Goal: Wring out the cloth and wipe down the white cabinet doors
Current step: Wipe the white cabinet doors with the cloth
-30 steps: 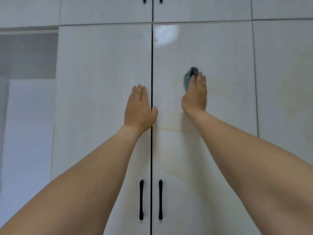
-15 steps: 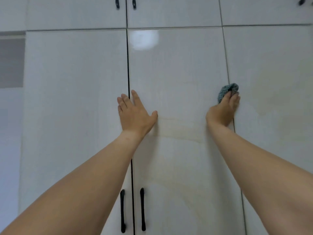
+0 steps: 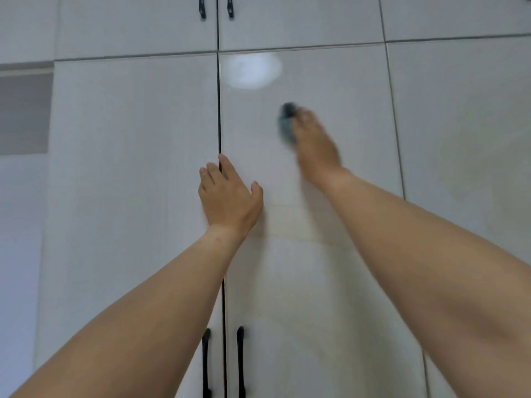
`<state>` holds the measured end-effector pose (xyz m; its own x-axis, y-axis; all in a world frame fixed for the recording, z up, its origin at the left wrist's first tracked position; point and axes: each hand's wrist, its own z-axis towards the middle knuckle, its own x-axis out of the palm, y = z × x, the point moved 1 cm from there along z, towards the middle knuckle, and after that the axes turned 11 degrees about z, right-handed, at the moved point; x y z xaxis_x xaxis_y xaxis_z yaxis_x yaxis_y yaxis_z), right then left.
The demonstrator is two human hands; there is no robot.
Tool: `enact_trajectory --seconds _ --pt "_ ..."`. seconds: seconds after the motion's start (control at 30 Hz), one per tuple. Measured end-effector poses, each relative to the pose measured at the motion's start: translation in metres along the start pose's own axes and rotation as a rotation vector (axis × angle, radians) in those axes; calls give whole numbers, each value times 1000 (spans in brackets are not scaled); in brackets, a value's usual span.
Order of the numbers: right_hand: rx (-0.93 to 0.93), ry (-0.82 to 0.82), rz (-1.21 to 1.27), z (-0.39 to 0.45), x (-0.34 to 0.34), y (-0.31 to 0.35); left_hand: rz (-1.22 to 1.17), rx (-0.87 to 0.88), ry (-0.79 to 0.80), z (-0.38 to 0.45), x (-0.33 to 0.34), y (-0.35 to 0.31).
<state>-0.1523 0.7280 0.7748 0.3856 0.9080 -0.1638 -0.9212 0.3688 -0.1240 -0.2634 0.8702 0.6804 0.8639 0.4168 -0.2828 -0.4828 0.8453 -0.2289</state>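
Observation:
Two tall white cabinet doors fill the view, the left door [image 3: 129,168] and the right door [image 3: 301,282], split by a dark vertical gap. My left hand [image 3: 230,196] lies flat and open across that gap, fingers pointing up. My right hand [image 3: 316,145], blurred by motion, presses a bunched grey-blue cloth [image 3: 286,124] against the upper part of the right door. The cloth shows past my fingertips and on the left side of the hand. A faint yellowish stain line crosses the right door below my hands.
Two black handles [image 3: 206,363] [image 3: 240,360] sit low beside the gap. Two more handles [image 3: 202,7] [image 3: 230,7] belong to the upper cabinets. Another white door [image 3: 459,124] adjoins on the right. A grey recess [image 3: 24,113] lies at the far left.
My right hand has swept the cloth left and upward, from the right door's right edge to near its middle. My left hand has stayed flat on the gap.

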Motion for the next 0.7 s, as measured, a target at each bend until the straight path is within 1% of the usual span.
enact_trajectory --seconds 0.07,0.13,0.17,0.2,0.23,0.27,0.33,0.4,0.43,0.47,0.5,0.57,0.63,0.7 --pt "308 -234 6 -15 -36 -58 26 -8 12 1 1 -6" --pt "549 -342 -34 -40 -60 -84 41 -7 14 0 4 -8" --pt "599 -364 -73 -48 -60 -83 44 -3 5 0 6 -7" --pt "605 -393 -83 -51 -56 -73 47 4 -5 -1 7 -7" --pt "579 -399 -78 -53 -47 -58 49 9 -15 -2 8 -6" --pt "493 -373 -72 -52 -34 -43 48 11 -26 -2 10 -4" --pt "217 -235 -53 -50 -8 -9 43 17 -45 -3 13 -2" --pt "-103 -97 -124 -54 4 11 41 16 -64 -4 16 -2" --pt "-199 -86 -177 -54 2 8 39 8 -66 -4 16 -2" --pt "-214 -135 -228 -56 -7 -2 31 4 -57 -5 16 -3" --pt "-147 -209 -272 -60 -18 -17 19 3 -42 -5 16 -4" --pt "125 -334 -310 -73 -42 -47 6 15 -24 -6 15 0" --pt "355 -440 -234 -89 -55 -68 -2 53 -27 -8 14 7" --pt "435 -496 -147 -96 -56 -63 -51 81 -29 -10 12 16"
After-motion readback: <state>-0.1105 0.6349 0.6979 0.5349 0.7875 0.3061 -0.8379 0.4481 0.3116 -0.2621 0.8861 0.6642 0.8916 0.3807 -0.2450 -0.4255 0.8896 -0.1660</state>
